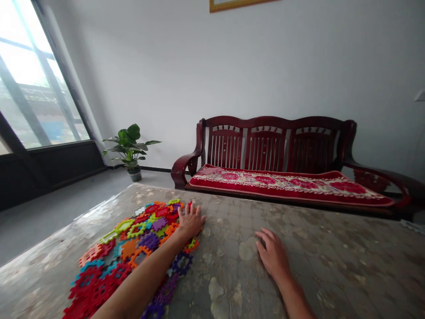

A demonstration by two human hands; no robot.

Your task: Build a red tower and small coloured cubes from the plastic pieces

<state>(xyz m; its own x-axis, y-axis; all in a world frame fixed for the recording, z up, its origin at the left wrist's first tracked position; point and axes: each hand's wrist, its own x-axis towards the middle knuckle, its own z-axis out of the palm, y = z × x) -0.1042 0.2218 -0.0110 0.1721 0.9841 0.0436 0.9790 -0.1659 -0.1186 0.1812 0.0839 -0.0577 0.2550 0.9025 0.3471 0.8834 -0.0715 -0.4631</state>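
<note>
A heap of flat plastic interlocking pieces with notched edges covers the left part of the table, in red, orange, purple, lime green and blue. My left hand lies over the far right edge of this heap, fingers spread and pointing away from me. Whatever sits directly beneath its palm is hidden. Part of the heap disappears behind my left forearm. My right hand rests on the patterned tabletop to the right, apart from the pieces, with its fingers loosely stretched and nothing visible in them.
The table has a floral, grid-patterned cover. Behind it stands a dark red wooden bench with a red floral seat cover. A potted plant is on the floor at the back left, near a large window.
</note>
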